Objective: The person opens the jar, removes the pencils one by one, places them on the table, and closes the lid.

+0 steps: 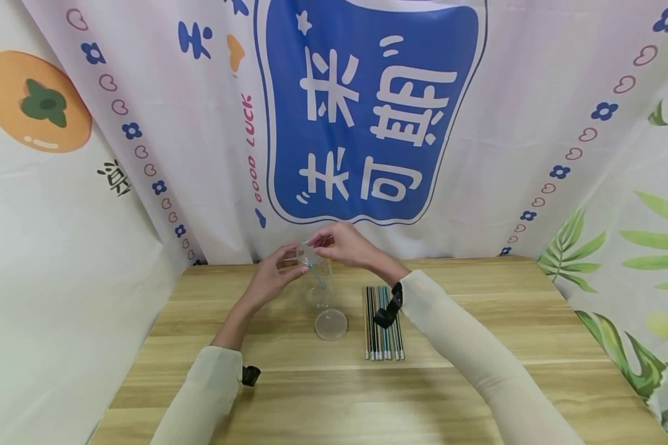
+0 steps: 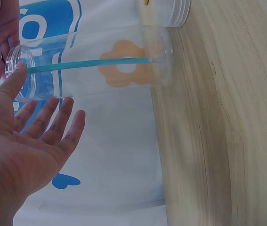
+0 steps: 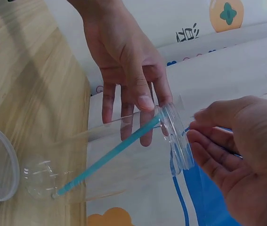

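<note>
A clear, see-through jar (image 2: pixel 119 44) stands upright near the table's back edge, with one teal-blue pencil (image 3: pixel 109 156) leaning inside it. My left hand (image 1: pixel 273 275) holds the jar near its mouth, the thumb on the rim side and the fingers spread around the wall. My right hand (image 1: pixel 345 244) is at the jar's mouth from the other side, its fingers loosely bent beside the rim, and nothing shows between them. On the table in front of the jar lies a round clear lid (image 1: pixel 331 324).
A row of several pencils (image 1: pixel 372 324), black, teal and wood-coloured, lies right of the lid under my right wrist, eraser ends toward me. A printed cloth (image 1: pixel 451 241) hangs right behind the wooden table (image 1: pixel 334 395).
</note>
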Available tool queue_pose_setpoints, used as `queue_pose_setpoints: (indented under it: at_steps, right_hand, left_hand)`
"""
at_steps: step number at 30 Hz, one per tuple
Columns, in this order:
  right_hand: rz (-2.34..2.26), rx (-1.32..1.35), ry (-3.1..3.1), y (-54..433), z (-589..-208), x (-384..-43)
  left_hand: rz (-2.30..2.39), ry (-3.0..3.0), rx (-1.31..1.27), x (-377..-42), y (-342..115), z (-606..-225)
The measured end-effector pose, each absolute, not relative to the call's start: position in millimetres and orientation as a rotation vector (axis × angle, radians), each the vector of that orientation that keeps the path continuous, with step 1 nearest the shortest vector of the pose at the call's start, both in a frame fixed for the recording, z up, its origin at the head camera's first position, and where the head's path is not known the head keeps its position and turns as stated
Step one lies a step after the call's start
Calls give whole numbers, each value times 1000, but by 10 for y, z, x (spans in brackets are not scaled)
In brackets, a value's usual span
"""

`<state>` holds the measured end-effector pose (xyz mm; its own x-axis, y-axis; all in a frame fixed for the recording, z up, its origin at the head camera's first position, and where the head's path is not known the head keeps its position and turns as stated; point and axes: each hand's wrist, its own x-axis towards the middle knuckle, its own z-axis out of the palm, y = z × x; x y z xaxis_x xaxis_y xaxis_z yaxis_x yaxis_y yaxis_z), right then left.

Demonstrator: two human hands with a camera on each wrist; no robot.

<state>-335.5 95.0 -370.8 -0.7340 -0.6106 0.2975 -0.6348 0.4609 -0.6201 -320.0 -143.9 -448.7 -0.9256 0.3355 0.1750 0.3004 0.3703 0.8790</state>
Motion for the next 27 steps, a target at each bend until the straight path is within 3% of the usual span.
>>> queue_pose_setpoints:
  at_steps: [27]
  right_hand:
    - [984,1323,-2909,771,-3537,-3571]
  left_hand:
    - [1644,2554,596,-3198,-1441,-4474]
